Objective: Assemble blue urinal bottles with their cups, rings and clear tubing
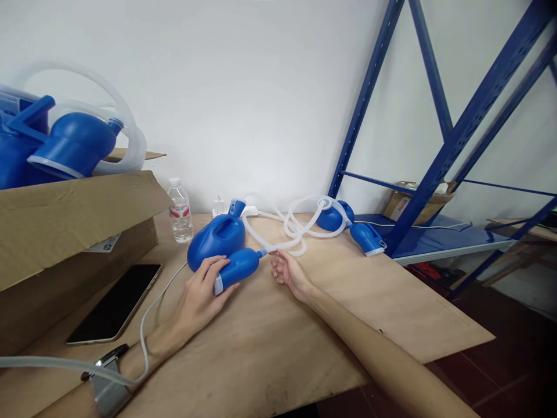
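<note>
My left hand (198, 302) is wrapped round the wide, white-rimmed end of a blue urinal cup (241, 264) lying tilted on the table. From the cup's narrow neck runs a clear white hose (296, 239). Just beyond that neck, my right hand (290, 276) pinches the hose between thumb and forefinger, the other fingers curled. Behind the cup, and partly hidden by it, lies a blue urinal bottle (206, 239) with a handle and a spout. The hose loops across the back of the table.
A second blue bottle (329, 219) and cup (366, 238) lie at the back right, beside blue shelving (418, 232). On the left, a cardboard box (78, 223) holds more blue urinals. A phone (115, 302), water bottle (180, 215) and cable (143, 331) are nearby.
</note>
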Demonstrator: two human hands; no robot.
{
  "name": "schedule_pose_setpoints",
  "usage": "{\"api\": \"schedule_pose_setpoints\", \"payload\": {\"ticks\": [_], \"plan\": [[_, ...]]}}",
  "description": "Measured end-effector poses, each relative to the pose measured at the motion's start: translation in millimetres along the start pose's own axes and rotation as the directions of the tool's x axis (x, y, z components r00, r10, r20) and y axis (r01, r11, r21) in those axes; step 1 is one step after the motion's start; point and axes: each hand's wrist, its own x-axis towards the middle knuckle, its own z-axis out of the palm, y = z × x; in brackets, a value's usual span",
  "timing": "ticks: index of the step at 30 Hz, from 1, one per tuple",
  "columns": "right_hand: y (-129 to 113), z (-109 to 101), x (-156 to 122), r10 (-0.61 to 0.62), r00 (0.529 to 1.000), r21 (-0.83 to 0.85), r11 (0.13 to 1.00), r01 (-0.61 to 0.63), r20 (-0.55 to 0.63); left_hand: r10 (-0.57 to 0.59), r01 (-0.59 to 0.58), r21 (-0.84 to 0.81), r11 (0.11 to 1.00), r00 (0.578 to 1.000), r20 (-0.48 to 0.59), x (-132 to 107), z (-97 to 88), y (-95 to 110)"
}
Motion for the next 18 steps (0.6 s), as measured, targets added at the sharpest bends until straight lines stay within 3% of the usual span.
{"api": "schedule_pose_setpoints", "payload": {"ticks": [9,18], "plan": [[2.5,2.5,-2.4,-0.024,0.999,-0.107,0.994,0.029,0.048,0.003,-0.003,0.006,1.000,1.000,-0.025,0.5,0.0,0.4],[6.6,1.2,-2.2,-0.031,0.968,0.022,0.999,0.026,0.249,0.011,-0.011,-0.001,1.000,1.000,-0.023,-0.3,-0.2,1.0]]}}
